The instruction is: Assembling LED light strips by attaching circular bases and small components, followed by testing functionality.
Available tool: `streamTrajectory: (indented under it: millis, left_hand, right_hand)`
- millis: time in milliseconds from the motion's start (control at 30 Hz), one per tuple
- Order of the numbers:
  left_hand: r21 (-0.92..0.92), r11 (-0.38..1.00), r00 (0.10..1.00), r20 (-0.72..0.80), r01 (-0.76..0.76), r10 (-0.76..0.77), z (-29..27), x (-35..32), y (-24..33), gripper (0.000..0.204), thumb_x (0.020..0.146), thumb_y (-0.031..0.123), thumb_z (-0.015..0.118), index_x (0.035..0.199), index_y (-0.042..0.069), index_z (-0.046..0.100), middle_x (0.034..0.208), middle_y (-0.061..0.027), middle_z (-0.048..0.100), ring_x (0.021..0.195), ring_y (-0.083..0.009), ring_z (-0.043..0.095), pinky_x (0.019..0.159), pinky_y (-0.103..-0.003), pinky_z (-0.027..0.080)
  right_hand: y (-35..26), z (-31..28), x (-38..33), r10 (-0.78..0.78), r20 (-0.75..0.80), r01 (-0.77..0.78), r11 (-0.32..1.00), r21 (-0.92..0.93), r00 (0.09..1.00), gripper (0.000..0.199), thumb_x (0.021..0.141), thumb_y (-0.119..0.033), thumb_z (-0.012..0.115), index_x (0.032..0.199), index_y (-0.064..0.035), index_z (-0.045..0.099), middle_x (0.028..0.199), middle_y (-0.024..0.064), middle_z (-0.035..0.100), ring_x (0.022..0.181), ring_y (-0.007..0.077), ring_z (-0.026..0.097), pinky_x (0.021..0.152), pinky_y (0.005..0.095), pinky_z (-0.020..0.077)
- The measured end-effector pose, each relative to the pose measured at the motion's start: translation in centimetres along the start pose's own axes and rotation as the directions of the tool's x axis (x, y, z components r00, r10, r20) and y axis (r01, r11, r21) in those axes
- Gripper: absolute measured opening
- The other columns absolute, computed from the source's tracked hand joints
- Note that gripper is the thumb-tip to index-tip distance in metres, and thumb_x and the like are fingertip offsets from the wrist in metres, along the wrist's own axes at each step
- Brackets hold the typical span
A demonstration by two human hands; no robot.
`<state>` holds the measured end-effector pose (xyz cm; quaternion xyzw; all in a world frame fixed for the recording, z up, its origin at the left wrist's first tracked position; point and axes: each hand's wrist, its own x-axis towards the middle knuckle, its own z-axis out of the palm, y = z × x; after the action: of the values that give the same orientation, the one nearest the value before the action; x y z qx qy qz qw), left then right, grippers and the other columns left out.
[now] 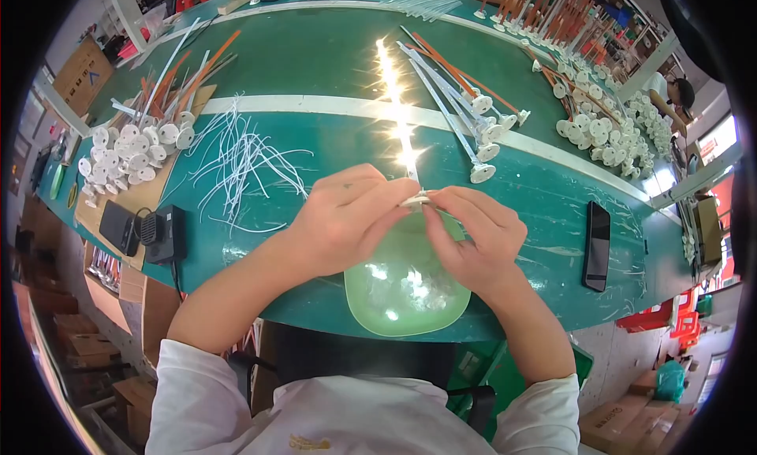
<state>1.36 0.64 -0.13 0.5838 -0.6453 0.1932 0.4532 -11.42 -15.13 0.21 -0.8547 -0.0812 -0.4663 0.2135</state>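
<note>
White disc (415,201) at lit strip's (396,100) end was pinched by left hand (341,218) and right hand (481,238) | green bowl (406,301) was partly overlapped.

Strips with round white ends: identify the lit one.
The strip held at its white end by the left hand and right hand; it alone glows.

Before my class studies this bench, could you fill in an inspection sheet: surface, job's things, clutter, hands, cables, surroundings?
Surface: green tabletop, with pale scuffs.
Job's things: lit strip, white disc at its near end; green bowl below the hands.
Clutter: dark phone at right; loose white strands and disc-ended parts at left.
Hands: left hand and right hand both pinch the disc.
Cables: black cable by a black device.
Surroundings: cardboard boxes, red crates, another person, all at right.
</note>
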Motion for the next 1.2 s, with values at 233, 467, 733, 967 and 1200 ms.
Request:
streamTrajectory:
  millis: [233, 467, 733, 967, 1200]
  left_hand:
    - [0.056, 0.986, 0.988, 0.007, -0.158, 0.157, 0.0, -0.2, -0.8, 0.037, 0.07, -0.01, 0.078, 0.102, -0.001, 0.064, 0.083, -0.0126, 0.068, 0.069, -0.0287, 0.066, 0.058, -0.033, 0.053]
    - [0.093, 0.995, 0.997, -0.071, -0.028, 0.035, 0.3, 0.2, -0.2, 0.042, 0.069, -0.004, 0.08, 0.108, 0.0, 0.064, 0.095, -0.0142, 0.069, 0.077, -0.0299, 0.066, 0.066, -0.035, 0.055]
    - [-0.656, 0.63, 0.899, 0.191, 0.416, -0.395, -0.6, -0.6, 0.0, 0.07, 0.077, 0.0, 0.072, 0.141, 0.001, 0.044, 0.109, -0.0148, 0.068, 0.096, -0.0211, 0.067, 0.087, -0.035, 0.052]
    - [-0.743, 0.407, 0.815, 0.316, 0.531, -0.486, -1.2, 0.0, 0.3, 0.054, 0.095, 0.0, 0.061, 0.144, 0.002, 0.038, 0.103, -0.0145, 0.072, 0.1, -0.0176, 0.067, 0.093, -0.033, 0.049]
    - [-0.777, 0.392, 0.837, 0.298, 0.492, -0.459, -1.1, -0.2, 0.4, 0.05, 0.096, -0.002, 0.059, 0.14, 0.004, 0.035, 0.1, -0.0169, 0.072, 0.103, -0.0201, 0.068, 0.094, -0.035, 0.05]
  right_hand:
    - [-0.4, -0.5, -0.2, -0.029, 0.03, 0.03, 0.999, -0.033, 0.999, 0.021, 0.069, 0.003, 0.081, 0.087, -0.0015, 0.071, 0.08, 0.0108, 0.072, 0.068, 0.0228, 0.071, 0.062, 0.0277, 0.0567]
    - [-0.4, -0.2, -0.2, -0.195, -0.043, 0.193, 0.98, -0.054, 0.98, 0.021, 0.069, 0.007, 0.076, 0.089, 0.0029, 0.07, 0.081, 0.0127, 0.07, 0.071, 0.0263, 0.071, 0.061, 0.0309, 0.0585]
    - [-0.8, -1.0, 0.1, -0.304, -0.036, 0.303, 0.952, -0.038, 0.952, 0.022, 0.072, 0.008, 0.077, 0.092, 0.0025, 0.07, 0.089, 0.0136, 0.071, 0.077, 0.0285, 0.073, 0.066, 0.0335, 0.0616]
    - [-0.8, -1.3, 0.3, -0.333, -0.015, 0.332, 0.941, -0.068, 0.943, 0.023, 0.071, 0.008, 0.077, 0.092, 0.0024, 0.071, 0.087, 0.013, 0.07, 0.078, 0.0285, 0.073, 0.065, 0.0332, 0.0618]
    - [-1.1, -1.7, 0.3, -0.369, -0.002, 0.368, 0.927, -0.068, 0.929, 0.02, 0.071, 0.009, 0.077, 0.089, 0.0013, 0.072, 0.089, 0.012, 0.07, 0.079, 0.028, 0.073, 0.064, 0.0322, 0.0614]
